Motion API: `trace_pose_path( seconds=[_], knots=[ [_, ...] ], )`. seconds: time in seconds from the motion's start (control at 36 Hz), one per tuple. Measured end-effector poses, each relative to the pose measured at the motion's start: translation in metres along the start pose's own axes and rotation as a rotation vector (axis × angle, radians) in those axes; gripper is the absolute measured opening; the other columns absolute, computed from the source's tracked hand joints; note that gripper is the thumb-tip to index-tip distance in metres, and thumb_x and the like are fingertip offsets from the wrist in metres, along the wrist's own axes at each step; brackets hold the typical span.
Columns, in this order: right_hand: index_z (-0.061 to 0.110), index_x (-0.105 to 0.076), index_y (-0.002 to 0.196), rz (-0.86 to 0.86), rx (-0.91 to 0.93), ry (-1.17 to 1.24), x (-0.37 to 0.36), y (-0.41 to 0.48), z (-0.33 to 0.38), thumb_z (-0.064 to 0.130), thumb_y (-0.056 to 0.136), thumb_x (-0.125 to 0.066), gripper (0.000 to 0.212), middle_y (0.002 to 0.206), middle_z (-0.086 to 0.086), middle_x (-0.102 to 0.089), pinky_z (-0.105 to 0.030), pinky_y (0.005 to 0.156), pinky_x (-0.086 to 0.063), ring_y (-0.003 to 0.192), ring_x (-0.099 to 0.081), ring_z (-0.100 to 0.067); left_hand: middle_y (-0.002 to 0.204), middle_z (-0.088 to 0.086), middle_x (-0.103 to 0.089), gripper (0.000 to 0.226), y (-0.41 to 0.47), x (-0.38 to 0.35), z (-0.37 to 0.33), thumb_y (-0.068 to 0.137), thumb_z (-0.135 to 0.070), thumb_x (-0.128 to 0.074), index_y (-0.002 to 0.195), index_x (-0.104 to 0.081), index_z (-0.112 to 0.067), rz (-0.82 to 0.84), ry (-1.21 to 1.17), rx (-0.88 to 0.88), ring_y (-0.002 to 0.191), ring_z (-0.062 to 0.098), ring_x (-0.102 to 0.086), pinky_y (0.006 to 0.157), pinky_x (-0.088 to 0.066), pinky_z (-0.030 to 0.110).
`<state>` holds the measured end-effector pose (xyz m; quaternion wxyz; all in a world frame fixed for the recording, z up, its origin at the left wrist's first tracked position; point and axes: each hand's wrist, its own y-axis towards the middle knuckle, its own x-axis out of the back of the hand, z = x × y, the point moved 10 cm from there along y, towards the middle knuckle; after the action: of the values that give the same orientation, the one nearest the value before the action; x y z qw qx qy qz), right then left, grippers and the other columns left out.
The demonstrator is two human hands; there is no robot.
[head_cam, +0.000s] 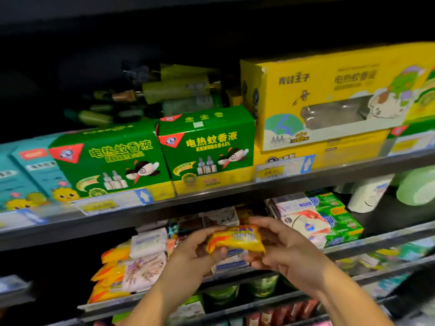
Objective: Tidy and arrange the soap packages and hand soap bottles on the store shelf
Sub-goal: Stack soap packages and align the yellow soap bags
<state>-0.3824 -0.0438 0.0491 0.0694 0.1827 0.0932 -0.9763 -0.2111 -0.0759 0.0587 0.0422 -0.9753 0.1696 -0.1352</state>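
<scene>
Lower centre: my left hand (196, 247) and right hand (286, 247), each curled round one end of a yellow soap package (235, 238), hold it level before the soap shelf (348, 247), likely for neat placing.

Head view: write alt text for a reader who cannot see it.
The left hand and right hand hold a yellow soap pack before a shelf of soap packs. The upper shelf carries green boxes and a yellow box.
</scene>
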Motion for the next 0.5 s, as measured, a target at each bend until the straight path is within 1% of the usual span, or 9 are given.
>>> trace_pose_path(
  seconds=[0.06,0.08,0.14,0.19,0.25,0.31,0.36,0.42,0.5],
  knots=[
    [0.034,-0.074,0.108,-0.035,0.042,-0.151,-0.002,0.000,0.004,-0.014,0.069,-0.079,0.062,0.107,-0.003,-0.073,-0.038,0.074,-0.059,0.089,-0.070,-0.033,0.097,-0.014,-0.074,0.036,-0.002,0.006,0.002,0.078,-0.044,-0.070,0.111,-0.068,-0.030,-0.047,0.007,0.029,0.087,0.001,-0.067,0.071,-0.049,0.014],
    [0.036,-0.073,0.107,-0.057,0.060,-0.210,-0.003,0.000,0.006,-0.008,0.072,-0.081,0.057,0.102,0.001,-0.074,-0.040,0.075,-0.059,0.087,-0.070,-0.027,0.094,-0.015,-0.074,0.031,-0.003,0.008,0.002,0.081,-0.044,-0.068,0.108,-0.069,-0.029,-0.068,0.030,0.033,0.084,0.000,-0.068,0.070,-0.050,0.014],
    [0.038,-0.073,0.101,-0.112,0.091,-0.300,-0.006,0.000,0.011,0.005,0.078,-0.081,0.041,0.093,0.006,-0.073,-0.042,0.078,-0.059,0.085,-0.069,-0.017,0.093,-0.017,-0.074,0.019,-0.005,0.010,0.002,0.089,-0.041,-0.066,0.105,-0.069,-0.029,-0.086,0.057,0.052,0.084,0.001,-0.069,0.074,-0.057,0.022],
    [0.039,-0.072,0.094,-0.164,0.128,-0.367,-0.008,0.002,0.016,0.016,0.079,-0.080,0.028,0.086,0.008,-0.071,-0.038,0.077,-0.057,0.082,-0.068,-0.012,0.096,-0.014,-0.075,0.018,-0.007,0.011,0.003,0.092,-0.041,-0.063,0.105,-0.069,-0.029,-0.081,0.062,0.072,0.088,0.003,-0.070,0.081,-0.058,0.026],
    [0.039,-0.071,0.096,-0.189,0.146,-0.402,-0.010,0.004,0.019,0.023,0.079,-0.080,0.025,0.088,0.007,-0.072,-0.032,0.074,-0.056,0.084,-0.069,-0.011,0.093,-0.004,-0.076,0.018,-0.010,0.014,0.001,0.094,-0.040,-0.062,0.099,-0.069,-0.024,-0.099,0.062,0.069,0.080,0.004,-0.069,0.071,-0.054,0.016],
    [0.033,-0.068,0.108,-0.180,0.147,-0.400,-0.014,0.007,0.020,0.021,0.081,-0.078,0.031,0.095,0.005,-0.074,-0.028,0.075,-0.055,0.091,-0.070,-0.015,0.088,0.003,-0.074,0.021,-0.011,0.019,-0.001,0.094,-0.039,-0.062,0.093,-0.069,-0.019,-0.137,0.063,0.060,0.071,0.009,-0.066,0.062,-0.049,0.017],
    [0.024,-0.067,0.114,-0.155,0.147,-0.411,-0.019,0.009,0.020,0.021,0.081,-0.076,0.035,0.098,0.000,-0.075,-0.027,0.076,-0.055,0.094,-0.070,-0.018,0.085,-0.004,-0.075,0.025,-0.013,0.023,0.000,0.092,-0.042,-0.063,0.092,-0.069,-0.017,-0.156,0.040,0.049,0.075,0.008,-0.069,0.066,-0.051,0.019],
    [0.019,-0.069,0.110,-0.136,0.148,-0.436,-0.025,0.010,0.020,0.019,0.086,-0.073,0.025,0.096,-0.001,-0.075,-0.024,0.075,-0.054,0.091,-0.071,-0.017,0.089,-0.009,-0.076,0.033,-0.014,0.022,0.003,0.084,-0.046,-0.067,0.100,-0.068,-0.017,-0.122,-0.024,0.047,0.083,0.007,-0.071,0.076,-0.056,0.022],
    [0.020,-0.071,0.106,-0.173,0.137,-0.464,-0.026,0.011,0.015,0.020,0.093,-0.066,0.013,0.096,0.004,-0.076,-0.023,0.078,-0.054,0.092,-0.070,-0.013,0.097,-0.012,-0.076,0.036,-0.016,0.019,0.001,0.080,-0.034,-0.077,0.112,-0.064,-0.022,-0.053,-0.050,0.014,0.090,0.008,-0.071,0.083,-0.058,0.029]
  ],
)
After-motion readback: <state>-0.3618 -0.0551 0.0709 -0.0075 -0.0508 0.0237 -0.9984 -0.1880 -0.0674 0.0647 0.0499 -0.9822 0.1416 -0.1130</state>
